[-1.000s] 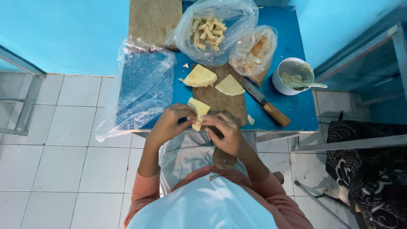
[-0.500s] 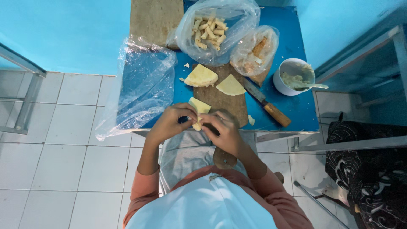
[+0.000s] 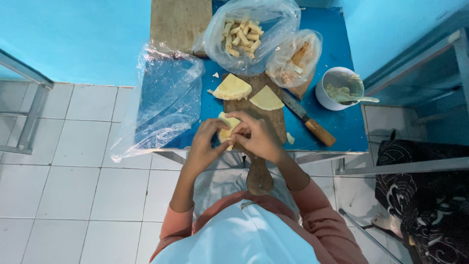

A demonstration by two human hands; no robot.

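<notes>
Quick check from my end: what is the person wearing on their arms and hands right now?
Both arms wear salmon-pink sleeves pushed up towards the elbows, so the forearms are bare. The left hand and the right hand are bare too: no gloves, and no rings, watch or bracelets that I can make out at this size. The fabric is plain, with no visible pattern or markings.

knife (image 3: 309,121) right, perhaps clear blue tabletop (image 3: 342,128) beyond
</notes>
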